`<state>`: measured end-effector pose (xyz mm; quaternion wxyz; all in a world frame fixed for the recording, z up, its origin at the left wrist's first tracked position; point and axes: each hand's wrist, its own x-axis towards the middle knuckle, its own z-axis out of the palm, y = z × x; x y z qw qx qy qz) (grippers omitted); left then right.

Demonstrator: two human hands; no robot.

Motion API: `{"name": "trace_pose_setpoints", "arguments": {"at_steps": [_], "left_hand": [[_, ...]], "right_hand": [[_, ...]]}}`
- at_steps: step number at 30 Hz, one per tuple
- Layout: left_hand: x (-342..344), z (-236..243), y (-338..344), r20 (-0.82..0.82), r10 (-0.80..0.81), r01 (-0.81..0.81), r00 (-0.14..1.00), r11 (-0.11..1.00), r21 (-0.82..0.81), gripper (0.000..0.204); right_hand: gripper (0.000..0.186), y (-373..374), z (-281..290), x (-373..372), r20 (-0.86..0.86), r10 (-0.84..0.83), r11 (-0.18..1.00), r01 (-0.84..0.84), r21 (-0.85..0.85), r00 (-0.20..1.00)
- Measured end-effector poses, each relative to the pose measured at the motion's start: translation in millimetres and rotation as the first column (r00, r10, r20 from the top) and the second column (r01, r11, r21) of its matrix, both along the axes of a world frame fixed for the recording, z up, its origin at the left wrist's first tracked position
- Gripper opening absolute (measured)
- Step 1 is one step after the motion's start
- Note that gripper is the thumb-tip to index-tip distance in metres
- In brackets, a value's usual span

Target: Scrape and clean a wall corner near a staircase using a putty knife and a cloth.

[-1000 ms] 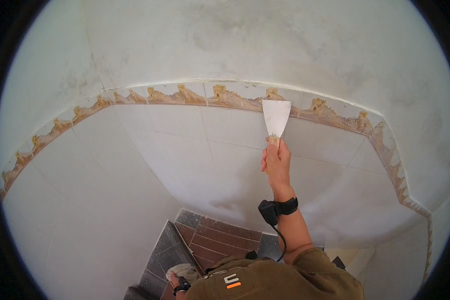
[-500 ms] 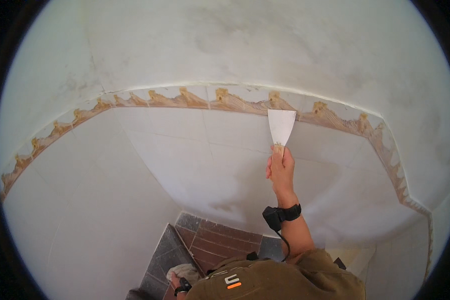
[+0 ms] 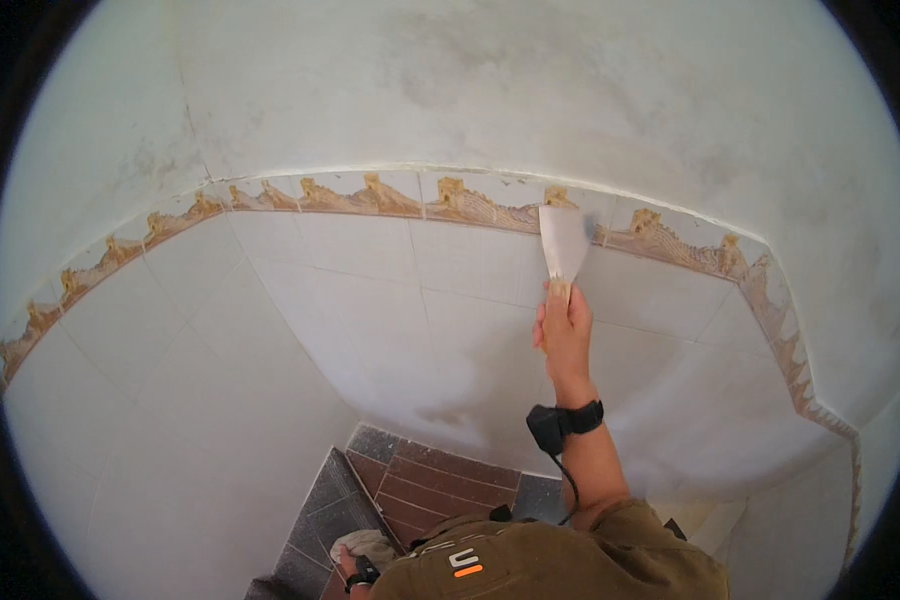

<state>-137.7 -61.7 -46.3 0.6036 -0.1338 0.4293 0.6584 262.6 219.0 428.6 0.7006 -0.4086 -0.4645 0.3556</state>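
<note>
Raised in front of me, my right hand (image 3: 568,328) is closed around the handle of a putty knife (image 3: 565,242), its wide pale blade pointing up. The blade's edge overlaps the patterned border tiles (image 3: 480,205), which carry brown and yellow tower shapes along the tiled wall; whether it touches them I cannot tell. Low down near my body, my left hand (image 3: 347,562) grips a bunched greyish cloth (image 3: 374,546). Part of that hand is hidden by the cloth and my clothing.
White wall tiles (image 3: 470,260) lie below the border, and a stained plaster wall (image 3: 530,90) rises above it. The walls meet in corners at left and right. Below are dark red floor tiles (image 3: 425,480), dark grey tiles (image 3: 310,525) and a dark raised edge (image 3: 362,490).
The putty knife has moved slightly up over the border tiles, and its blade has turned a little. My left hand stays low with the cloth.
</note>
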Motion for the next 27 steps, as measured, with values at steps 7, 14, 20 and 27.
{"name": "trace_pose_setpoints", "arguments": {"at_steps": [7, 14, 20, 27], "left_hand": [[-24.4, -24.6, -7.9, -0.161, 0.046, -0.056, 0.986, 0.997, -0.055, 0.058], [-22.3, -25.3, -3.9, -0.142, -0.019, 0.003, 0.990, 0.994, -0.113, 0.055], [-42.1, -43.1, -19.6, -0.073, -0.085, 0.069, 0.994, 0.977, -0.201, 0.053], [-12.9, -13.7, -7.3, -0.180, -0.006, -0.005, 0.984, 0.998, -0.064, 0.055]], "right_hand": [[0.024, 0.4, 8.7, -15.4, -0.133, 0.064, 0.998, -0.066, -0.014, 0.989], [0.025, 2.2, 25.0, -15.4, -0.116, 0.014, 1.000, -0.013, 0.007, 0.993], [0.025, -2.3, 9.9, -19.2, -0.165, 0.039, 0.999, -0.044, -0.023, 0.986], [0.022, -4.2, 25.4, -14.8, -0.101, 0.043, 0.999, -0.045, -0.020, 0.994]]}}
